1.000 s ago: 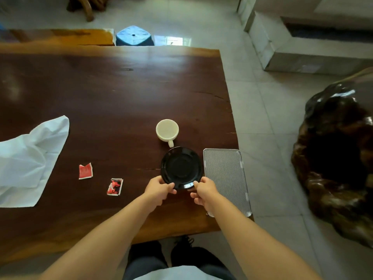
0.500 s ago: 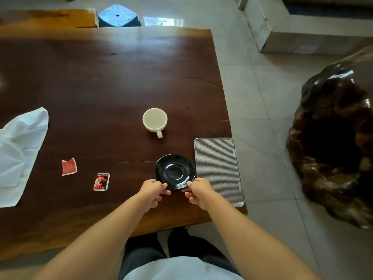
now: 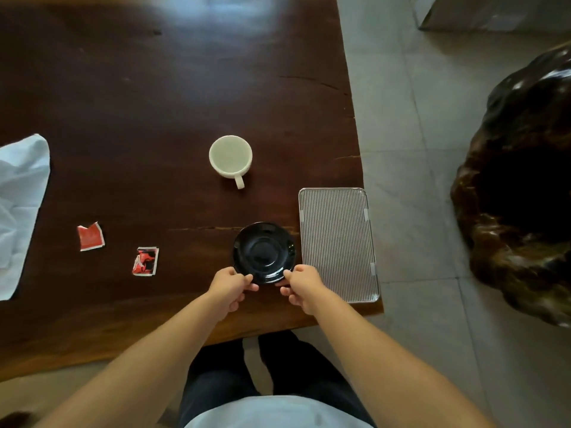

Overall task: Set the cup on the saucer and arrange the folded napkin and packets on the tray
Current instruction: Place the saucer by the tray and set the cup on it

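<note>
A black glossy saucer [image 3: 264,251] lies on the dark wooden table [image 3: 154,103], just left of a ribbed clear tray [image 3: 338,242]. My left hand [image 3: 230,287] pinches its near-left rim and my right hand [image 3: 301,284] pinches its near-right rim. A cream cup [image 3: 230,157] stands upright and empty behind the saucer, handle pointing toward me. Two red packets lie to the left, one plain red [image 3: 90,236], one red and black [image 3: 145,261]. A white napkin [image 3: 20,208] lies crumpled at the table's left edge, partly out of frame.
The tray sits at the table's right front corner, its far side overhanging the edge. Grey tiled floor [image 3: 417,149] lies to the right, with a large dark glossy carved stump [image 3: 519,186] standing on it. My legs show below the table's front edge.
The saucer has come down and toward me, from near the cup to beside the tray's near half. Both hands stayed on its rim. The camera tilted downward.
</note>
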The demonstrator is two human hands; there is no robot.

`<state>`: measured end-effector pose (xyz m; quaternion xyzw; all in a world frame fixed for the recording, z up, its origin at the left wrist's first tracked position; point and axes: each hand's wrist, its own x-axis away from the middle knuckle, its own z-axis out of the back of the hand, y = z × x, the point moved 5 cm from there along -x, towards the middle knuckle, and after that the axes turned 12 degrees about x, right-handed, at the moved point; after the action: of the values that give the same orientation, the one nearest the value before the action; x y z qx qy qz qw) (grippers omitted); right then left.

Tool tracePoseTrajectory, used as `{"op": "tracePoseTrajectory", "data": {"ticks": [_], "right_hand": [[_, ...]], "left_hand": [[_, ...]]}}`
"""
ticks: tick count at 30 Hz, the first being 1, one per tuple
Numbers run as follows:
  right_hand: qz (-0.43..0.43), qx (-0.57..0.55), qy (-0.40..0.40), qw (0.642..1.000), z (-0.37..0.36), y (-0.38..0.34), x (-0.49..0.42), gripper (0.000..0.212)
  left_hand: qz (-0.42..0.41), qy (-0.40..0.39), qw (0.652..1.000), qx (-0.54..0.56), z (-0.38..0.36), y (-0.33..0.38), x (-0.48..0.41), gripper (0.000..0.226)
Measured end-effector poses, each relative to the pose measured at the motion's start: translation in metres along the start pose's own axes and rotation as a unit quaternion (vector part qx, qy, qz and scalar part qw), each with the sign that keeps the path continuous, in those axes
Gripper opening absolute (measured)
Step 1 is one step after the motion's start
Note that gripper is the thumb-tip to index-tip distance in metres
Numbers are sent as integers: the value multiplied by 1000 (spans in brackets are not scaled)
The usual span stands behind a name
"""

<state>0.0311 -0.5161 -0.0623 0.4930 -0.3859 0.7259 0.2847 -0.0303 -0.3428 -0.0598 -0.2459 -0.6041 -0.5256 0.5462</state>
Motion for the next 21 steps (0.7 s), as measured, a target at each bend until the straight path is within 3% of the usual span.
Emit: {"op": "tracePoseTrajectory", "data": {"ticks": [7, 14, 21], "right_hand": [[-6, -13, 12, 1000, 4, 2, -6, 32], [-24, -41, 16, 999, 2, 0, -9, 3], [-73, -98, 34, 992, 1, 3, -11, 18]], "left_hand": [[-10, 3, 1000, 11, -6, -7, -9, 18], [-7, 2, 1000, 11, -7, -10, -21, 12], [-7, 0, 1000, 4, -10, -13, -25, 11]]}}
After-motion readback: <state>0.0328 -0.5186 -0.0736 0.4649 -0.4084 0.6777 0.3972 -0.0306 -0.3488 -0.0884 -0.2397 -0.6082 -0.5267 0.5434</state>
